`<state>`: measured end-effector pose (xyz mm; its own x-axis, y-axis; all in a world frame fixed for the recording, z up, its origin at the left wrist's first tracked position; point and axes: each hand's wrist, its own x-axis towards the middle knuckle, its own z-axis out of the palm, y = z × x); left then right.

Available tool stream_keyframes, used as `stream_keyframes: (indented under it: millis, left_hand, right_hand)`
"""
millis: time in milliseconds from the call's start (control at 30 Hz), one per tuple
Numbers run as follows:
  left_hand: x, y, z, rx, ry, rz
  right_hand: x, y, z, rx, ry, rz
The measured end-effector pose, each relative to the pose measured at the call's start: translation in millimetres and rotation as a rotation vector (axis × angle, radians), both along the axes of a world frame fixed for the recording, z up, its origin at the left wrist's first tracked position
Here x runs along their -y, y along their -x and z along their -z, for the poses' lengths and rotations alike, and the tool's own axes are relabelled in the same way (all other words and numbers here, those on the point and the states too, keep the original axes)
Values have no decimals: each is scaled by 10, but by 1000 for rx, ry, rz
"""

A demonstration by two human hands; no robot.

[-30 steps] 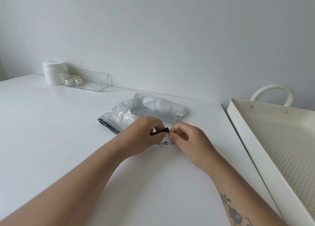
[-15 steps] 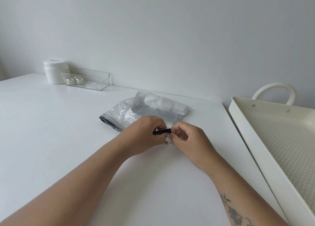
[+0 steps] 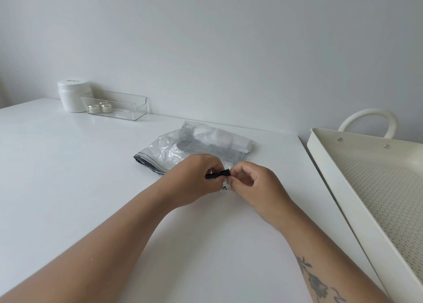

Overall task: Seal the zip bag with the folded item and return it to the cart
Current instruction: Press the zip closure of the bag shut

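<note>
A clear zip bag [image 3: 180,150] lies on the white table [image 3: 68,177], with a folded grey-and-white item [image 3: 212,140] inside it. Its dark zip strip runs along the near edge, from the bag's left corner toward my hands. My left hand [image 3: 194,181] pinches the black strip near its right end. My right hand [image 3: 254,186] pinches the bag's corner just beside it, fingertips almost touching the left hand's. The bag's near right corner is hidden under my hands. The cream cart tray [image 3: 332,179] with a perforated floor stands at the right, beside the table.
At the back left of the table stand a white jar [image 3: 72,99] and a clear plastic tray [image 3: 119,106] holding two small jars. The cart's looped handle [image 3: 368,117] rises at the far right. A plain wall lies behind the table.
Both hands have stayed at the bag's near right corner, holding the black strip. The view has shifted slightly; the bag has hardly moved.
</note>
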<state>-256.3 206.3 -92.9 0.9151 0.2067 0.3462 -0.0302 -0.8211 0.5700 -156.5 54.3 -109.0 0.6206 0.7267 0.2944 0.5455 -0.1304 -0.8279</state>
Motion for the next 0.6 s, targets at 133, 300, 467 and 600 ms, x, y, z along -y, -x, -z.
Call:
stream_keyframes:
  millis: [133, 300, 467, 600]
  left_hand:
    - [-23, 4, 0, -14, 10, -18]
    - [-39, 8, -5, -35, -5, -50]
    - [-49, 18, -21, -37, -19, -63]
    - [-16, 21, -22, -27, -22, -37]
  right_hand:
    - [2, 11, -16, 8, -18, 10]
    - [17, -4, -25, -34, -33, 26]
    - [29, -17, -30, -56, -39, 30]
    - [53, -43, -40, -83, -15, 14]
